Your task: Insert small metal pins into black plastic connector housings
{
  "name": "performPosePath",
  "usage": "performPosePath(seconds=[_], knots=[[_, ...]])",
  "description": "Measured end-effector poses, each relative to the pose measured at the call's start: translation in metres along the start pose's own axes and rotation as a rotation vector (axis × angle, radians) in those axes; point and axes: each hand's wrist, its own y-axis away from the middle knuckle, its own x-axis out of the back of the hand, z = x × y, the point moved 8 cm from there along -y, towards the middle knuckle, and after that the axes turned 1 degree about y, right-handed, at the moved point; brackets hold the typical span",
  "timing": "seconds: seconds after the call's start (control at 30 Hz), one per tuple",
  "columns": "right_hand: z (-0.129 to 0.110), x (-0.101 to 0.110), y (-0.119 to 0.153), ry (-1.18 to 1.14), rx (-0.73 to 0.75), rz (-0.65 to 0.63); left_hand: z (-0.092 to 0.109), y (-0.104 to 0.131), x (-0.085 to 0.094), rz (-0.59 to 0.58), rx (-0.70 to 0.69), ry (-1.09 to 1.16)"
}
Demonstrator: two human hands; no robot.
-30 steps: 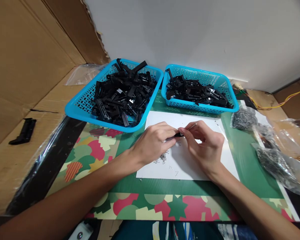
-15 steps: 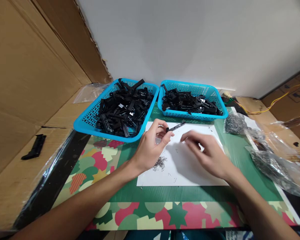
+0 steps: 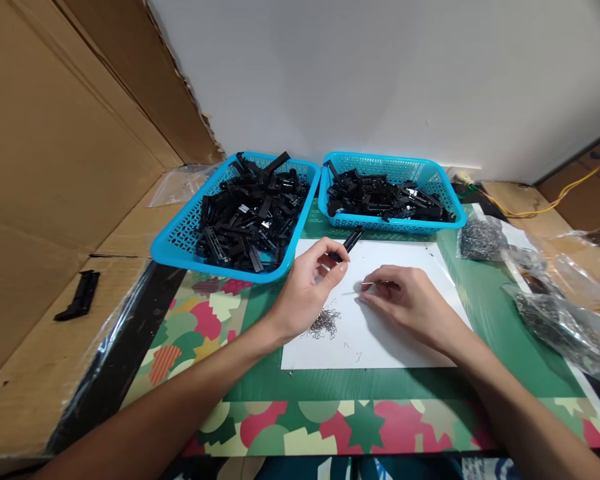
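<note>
My left hand (image 3: pixel 313 283) is closed around a slim black plastic part (image 3: pixel 353 241), whose far end sticks out up and to the right above the white sheet (image 3: pixel 420 267). To its right, my right hand (image 3: pixel 405 297) pinches a thin, shiny metal piece (image 3: pixel 373 284) between thumb and fingers; its exact kind is too small to make out. Beneath my left hand lies a pile of small bent wire springs (image 3: pixel 325 323) on the sheet, with a few loose ones nearer the front.
Two blue baskets, left (image 3: pixel 167 252) and right (image 3: pixel 405 225), hold many black plastic parts. Plastic bags of small metal pieces, one upper (image 3: pixel 480 240) and one lower (image 3: pixel 555 327), lie at the right. A lone black part (image 3: pixel 80 295) rests on cardboard at the left.
The black part in my left hand has turned to point more steeply upward. My right hand has settled lower, its fingers now pinching the thin metal piece. The view has shifted slightly.
</note>
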Motion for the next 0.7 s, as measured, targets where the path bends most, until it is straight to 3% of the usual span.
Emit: performPosePath(seconds=[0.27, 0.53, 0.63, 0.7], knots=[[0.0, -0.006, -0.002, -0.025, -0.02, -0.075, 0.004, 0.002, -0.003, -0.055, -0.07, -0.193], [-0.001, 0.001, -0.001, -0.404, -0.003, -0.027, 0.003, 0.007, -0.012, -0.16, -0.081, -0.305], [-0.011, 0.004, 0.0, -0.228, 0.045, -0.032, 0.005, 0.007, -0.01, -0.134, -0.096, -0.334], [-0.016, 0.005, 0.004, -0.114, 0.091, -0.11, 0.005, 0.006, -0.007, -0.1, -0.097, -0.352]])
